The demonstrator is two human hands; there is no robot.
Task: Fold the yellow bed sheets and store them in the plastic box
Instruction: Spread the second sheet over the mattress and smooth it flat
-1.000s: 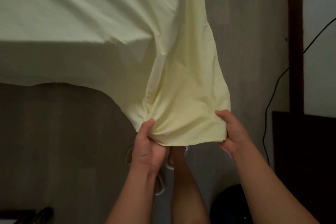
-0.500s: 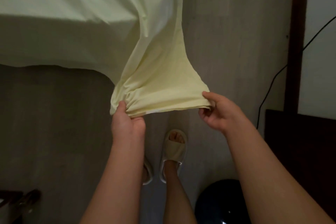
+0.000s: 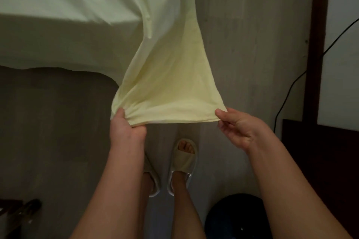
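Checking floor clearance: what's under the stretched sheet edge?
Below the yellow sheet edge held by the left hand and right hand: bare floor and a slippered foot. Whatever lies beneath the draped part is hidden.

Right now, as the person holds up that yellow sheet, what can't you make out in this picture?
- Yellow sheet: head view, its far end is cut off by the top edge.
- Plastic box: none in view.
- Left hand fingers: hidden under the sheet's hem.
- Left slipper: mostly behind the left forearm.
- Dark round object: too dim and cut off below.
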